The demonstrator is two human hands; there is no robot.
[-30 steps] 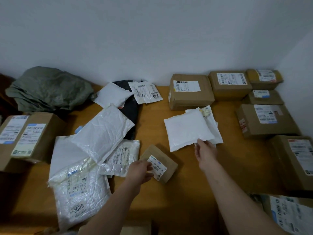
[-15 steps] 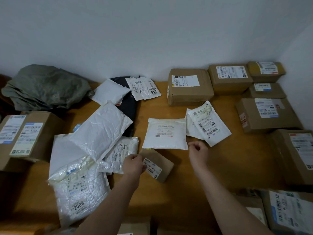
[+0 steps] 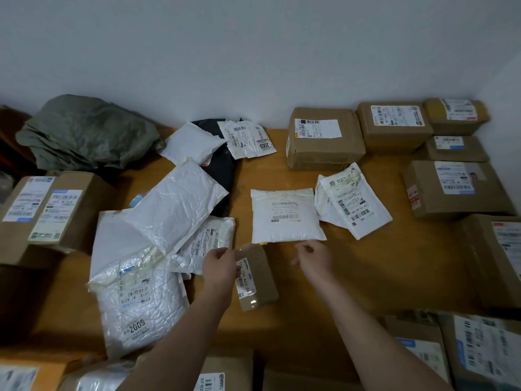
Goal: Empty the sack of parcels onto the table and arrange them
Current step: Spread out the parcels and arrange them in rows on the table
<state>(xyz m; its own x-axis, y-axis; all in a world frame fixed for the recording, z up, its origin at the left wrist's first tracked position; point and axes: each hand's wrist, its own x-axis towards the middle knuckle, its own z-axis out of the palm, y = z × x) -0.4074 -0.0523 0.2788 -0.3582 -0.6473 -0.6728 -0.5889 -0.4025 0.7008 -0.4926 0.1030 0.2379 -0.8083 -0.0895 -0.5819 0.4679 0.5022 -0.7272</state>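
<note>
The table [image 3: 296, 320] was already covered: brown boxes [image 3: 324, 138] lined the far and right edges, and the emptied grey sack [image 3: 87, 131] sat slumped in the far left corner. Left of centre, white mailers [image 3: 174, 204] overlapped in a loose heap; two more mailers lay apart mid-table, labels up. The heap looked like the main risk. If the small box [image 3: 255, 277] were dragged leftward, it could catch a mailer's edge and slide the slick bags over each other, or push one off the near edge.

The left hand [image 3: 220, 268] gripped the small box by its left side, fingers curled around it; how firmly was hard to judge, since the hand hid the contact. The right hand [image 3: 314, 256] hovered just below the square mailer [image 3: 284, 215], fingers loosely bent, holding nothing.
</note>
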